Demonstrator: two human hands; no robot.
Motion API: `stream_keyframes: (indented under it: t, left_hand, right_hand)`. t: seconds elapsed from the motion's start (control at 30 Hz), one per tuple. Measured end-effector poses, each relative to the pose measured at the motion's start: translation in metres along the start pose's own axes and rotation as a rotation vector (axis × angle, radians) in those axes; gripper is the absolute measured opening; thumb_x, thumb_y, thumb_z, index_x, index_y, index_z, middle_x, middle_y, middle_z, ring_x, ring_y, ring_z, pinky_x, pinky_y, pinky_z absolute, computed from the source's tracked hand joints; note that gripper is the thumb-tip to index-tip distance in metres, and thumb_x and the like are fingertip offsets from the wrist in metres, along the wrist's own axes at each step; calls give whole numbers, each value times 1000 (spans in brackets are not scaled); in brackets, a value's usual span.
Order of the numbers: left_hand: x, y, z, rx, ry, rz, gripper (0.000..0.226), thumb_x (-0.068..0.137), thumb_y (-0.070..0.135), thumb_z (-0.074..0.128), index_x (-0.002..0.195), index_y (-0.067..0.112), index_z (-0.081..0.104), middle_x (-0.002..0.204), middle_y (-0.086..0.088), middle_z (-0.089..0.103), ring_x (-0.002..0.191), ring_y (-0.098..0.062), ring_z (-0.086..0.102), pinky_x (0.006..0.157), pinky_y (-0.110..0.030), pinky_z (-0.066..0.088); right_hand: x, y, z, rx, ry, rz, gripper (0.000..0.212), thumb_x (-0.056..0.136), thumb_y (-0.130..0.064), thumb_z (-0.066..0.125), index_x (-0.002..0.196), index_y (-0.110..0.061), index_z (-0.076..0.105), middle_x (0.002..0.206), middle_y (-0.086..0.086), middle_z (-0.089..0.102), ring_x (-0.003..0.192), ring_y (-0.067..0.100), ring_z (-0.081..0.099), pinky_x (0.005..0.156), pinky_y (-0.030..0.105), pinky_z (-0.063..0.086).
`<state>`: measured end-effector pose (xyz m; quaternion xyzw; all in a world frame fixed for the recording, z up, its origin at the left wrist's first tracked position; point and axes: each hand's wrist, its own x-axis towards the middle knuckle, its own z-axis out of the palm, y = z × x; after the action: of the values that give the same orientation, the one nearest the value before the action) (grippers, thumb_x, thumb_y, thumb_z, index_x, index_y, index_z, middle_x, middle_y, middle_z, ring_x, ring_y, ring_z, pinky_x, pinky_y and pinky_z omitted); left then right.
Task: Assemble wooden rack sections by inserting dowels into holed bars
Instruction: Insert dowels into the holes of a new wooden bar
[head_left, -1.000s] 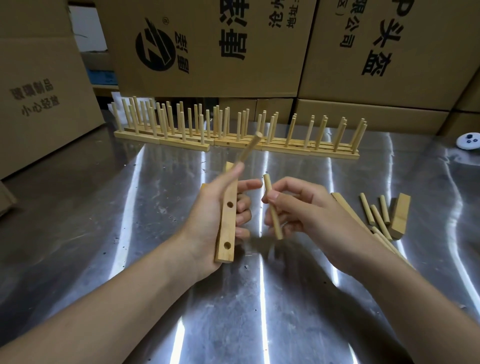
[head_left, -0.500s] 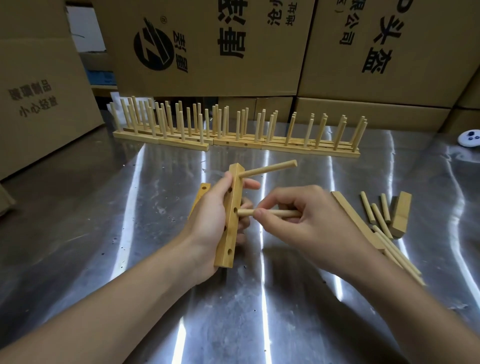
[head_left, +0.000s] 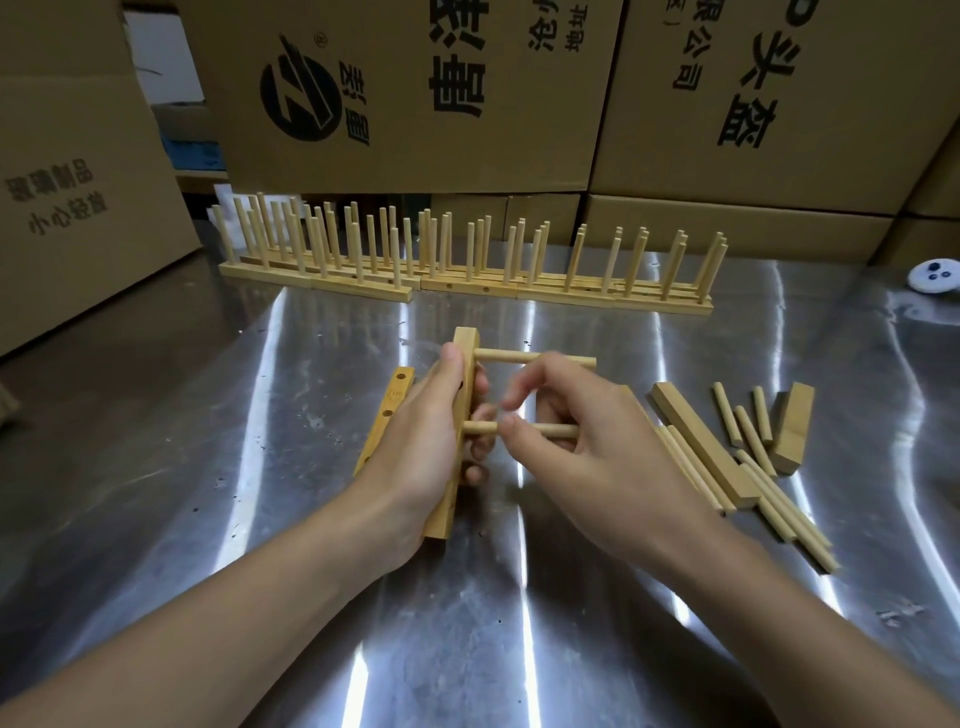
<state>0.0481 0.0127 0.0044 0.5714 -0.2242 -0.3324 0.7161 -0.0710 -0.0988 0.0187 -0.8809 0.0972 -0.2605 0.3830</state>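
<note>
My left hand (head_left: 423, 441) grips a holed wooden bar (head_left: 465, 364) on edge above the steel table. Two dowels stick out of the bar to the right: an upper dowel (head_left: 524, 357) and a lower dowel (head_left: 556, 430). My right hand (head_left: 587, 447) is around the lower dowel, thumb beneath it and fingers spread above; its hold looks loose. A second holed bar (head_left: 387, 415) lies flat on the table just left of my left hand. Loose dowels (head_left: 753, 431) and plain bars (head_left: 698, 441) lie to the right of my right hand.
Several finished rack sections (head_left: 467, 270) with upright dowels stand in a row at the back of the steel table (head_left: 156, 441). Cardboard boxes (head_left: 415, 93) wall off the back and the left. A small white object (head_left: 935, 274) sits far right.
A second dowel has gone into the bar's middle hole, pushed in by my right hand. The right fingers have spread apart since. The bar stayed in my left hand.
</note>
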Motion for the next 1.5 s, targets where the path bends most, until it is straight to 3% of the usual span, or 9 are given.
stream_keyframes:
  t: [0.2, 0.33, 0.47, 0.73, 0.87, 1.0, 1.1, 1.2, 1.5]
  left_hand:
    - [2, -4, 0, -34, -5, 21, 30, 102, 59, 59, 97, 30, 61, 69, 2, 60, 52, -18, 58, 41, -28, 44]
    - [6, -11, -2, 66, 25, 59, 24, 102, 35, 70, 103, 26, 48, 58, 0, 52, 41, -14, 44, 38, -23, 34]
    - [11, -7, -4, -16, 24, 61, 21, 105, 23, 65, 104, 21, 44, 57, 0, 48, 39, -12, 34, 38, -20, 29]
    - [3, -14, 10, 155, -57, 241, 24, 107, 17, 63, 91, 29, 50, 57, -1, 45, 35, -11, 36, 37, -19, 29]
    - [-3, -16, 10, 62, -140, 196, 23, 107, 45, 59, 93, 28, 54, 59, -2, 48, 36, -11, 41, 39, -19, 30]
    - [-5, -16, 7, 17, -184, 52, 85, 93, 88, 32, 94, 6, 53, 47, -7, 47, 28, -16, 35, 37, -19, 28]
    - [-6, -18, 7, 12, -216, 53, 82, 89, 86, 31, 112, 12, 60, 51, -15, 51, 27, -17, 33, 37, -19, 29]
    - [-5, -20, 7, 40, -235, 105, 78, 93, 82, 28, 115, 16, 63, 55, -20, 58, 26, -17, 34, 39, -19, 29]
    - [-5, -23, 11, 82, -244, 139, 83, 101, 77, 23, 115, 2, 56, 39, -6, 52, 23, -13, 29, 35, -17, 30]
  right_hand:
    - [-1, -7, 11, 442, 59, 156, 19, 87, -19, 56, 89, -7, 42, 75, -4, 53, 61, 2, 58, 59, 19, 51]
    - [2, -12, 13, 522, 92, 236, 23, 89, -26, 61, 82, -10, 47, 83, 17, 53, 77, 38, 60, 75, 57, 55]
    - [3, -16, 7, 873, 188, 376, 18, 77, -23, 54, 61, -24, 62, 89, 10, 70, 93, 23, 71, 78, 36, 58]
    - [13, -8, 3, 1240, 241, 868, 36, 106, -28, 38, 105, -8, 68, 112, 18, 79, 113, 33, 74, 104, 47, 54]
    - [12, -8, 5, 1217, 187, 836, 56, 110, -42, 30, 122, -5, 70, 113, 14, 80, 101, 33, 77, 79, 42, 61]
    - [13, -8, 3, 1239, 151, 824, 61, 111, -41, 28, 118, 0, 73, 113, 16, 79, 96, 36, 78, 62, 39, 59]
    - [13, -9, 4, 1242, 170, 814, 64, 113, -45, 27, 123, 2, 69, 114, 20, 78, 103, 39, 77, 85, 57, 63]
    - [12, -11, 6, 1222, 195, 810, 65, 114, -47, 28, 120, 3, 69, 111, 21, 78, 100, 38, 78, 53, 44, 62]
    - [12, -14, 10, 1180, 266, 826, 64, 113, -51, 33, 117, 0, 71, 107, 19, 79, 87, 30, 80, 55, 31, 58]
